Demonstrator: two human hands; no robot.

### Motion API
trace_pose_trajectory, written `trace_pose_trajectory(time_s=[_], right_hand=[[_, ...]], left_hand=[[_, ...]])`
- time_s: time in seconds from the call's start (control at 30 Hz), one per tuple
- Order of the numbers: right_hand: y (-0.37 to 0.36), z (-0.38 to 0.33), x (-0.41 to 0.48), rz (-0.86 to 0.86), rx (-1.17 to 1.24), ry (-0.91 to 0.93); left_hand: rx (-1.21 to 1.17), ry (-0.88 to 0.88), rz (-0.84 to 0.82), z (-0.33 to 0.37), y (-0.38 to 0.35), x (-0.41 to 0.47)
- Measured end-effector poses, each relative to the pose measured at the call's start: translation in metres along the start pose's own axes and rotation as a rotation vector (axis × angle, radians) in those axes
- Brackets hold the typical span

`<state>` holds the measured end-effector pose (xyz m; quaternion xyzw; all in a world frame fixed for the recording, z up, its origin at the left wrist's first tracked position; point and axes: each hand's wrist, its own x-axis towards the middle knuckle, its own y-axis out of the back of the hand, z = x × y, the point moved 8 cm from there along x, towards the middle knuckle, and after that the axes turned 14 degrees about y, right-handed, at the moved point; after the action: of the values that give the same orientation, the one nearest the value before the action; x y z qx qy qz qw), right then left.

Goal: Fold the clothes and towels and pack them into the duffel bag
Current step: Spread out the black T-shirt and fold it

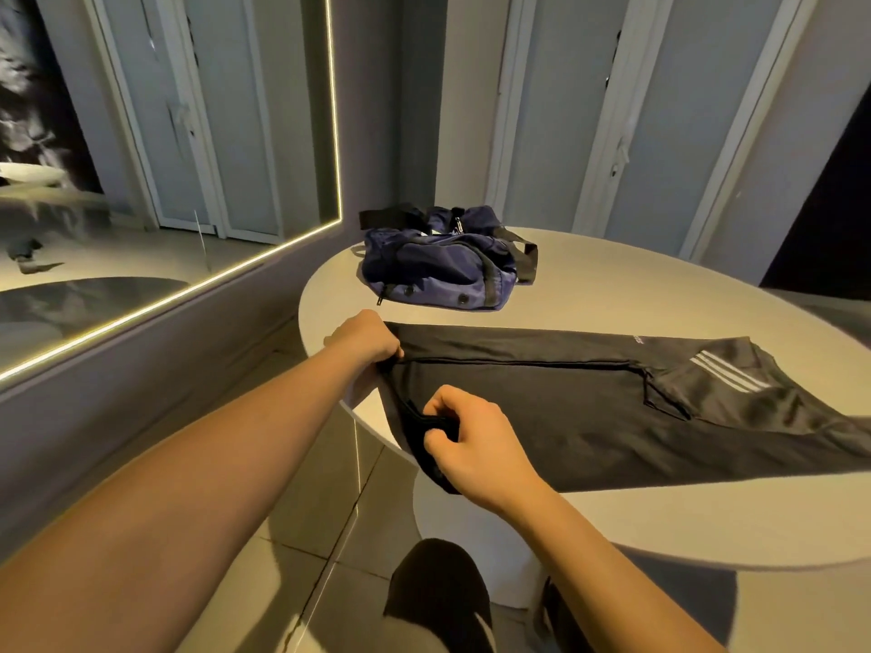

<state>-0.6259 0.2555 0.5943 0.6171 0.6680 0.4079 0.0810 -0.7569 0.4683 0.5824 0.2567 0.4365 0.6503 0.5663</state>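
One round table [636,285]: is carrying both task items on its pale top.
Black garment [589,407]: is lying flat and lengthwise across the near part of the table. Its left end is drooping over the rim, and its far right end, past the white stripes [728,372], is running out of view.
Duffel bag [438,271]: is sitting farther back on the table, navy with black straps, slumping, and clearly apart from the garment. Whether its zip is open is not clear.
Left hand [365,344]: is clenching the far corner of the garment's left end, fingers curled round the cloth at the table's edge.
Right hand [471,435]: is pinching the near corner of that same end, where the cloth is hanging off the rim.
Handling: the fabric is looking thin, smooth and limp, so it is likely light and a little slippery. It will probably be sagging wherever it is unsupported.
Where to hold: gripping both corners of one end, as now, is looking right, since that is keeping the edge taut and square for folding toward the striped end.
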Motion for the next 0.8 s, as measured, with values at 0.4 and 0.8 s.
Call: trace_pose_trajectory(time_s=[0.4, 0.8], right_hand=[[0.018, 0.019, -0.005, 0.061, 0.331, -0.161], [0.107, 0.072, -0.050, 0.335, 0.653, -0.274]], left_hand=[[-0.641, -0.026, 0.031, 0.021, 0.015, -0.008], [-0.497, -0.241, 0.022, 0.171, -0.021, -0.063]])
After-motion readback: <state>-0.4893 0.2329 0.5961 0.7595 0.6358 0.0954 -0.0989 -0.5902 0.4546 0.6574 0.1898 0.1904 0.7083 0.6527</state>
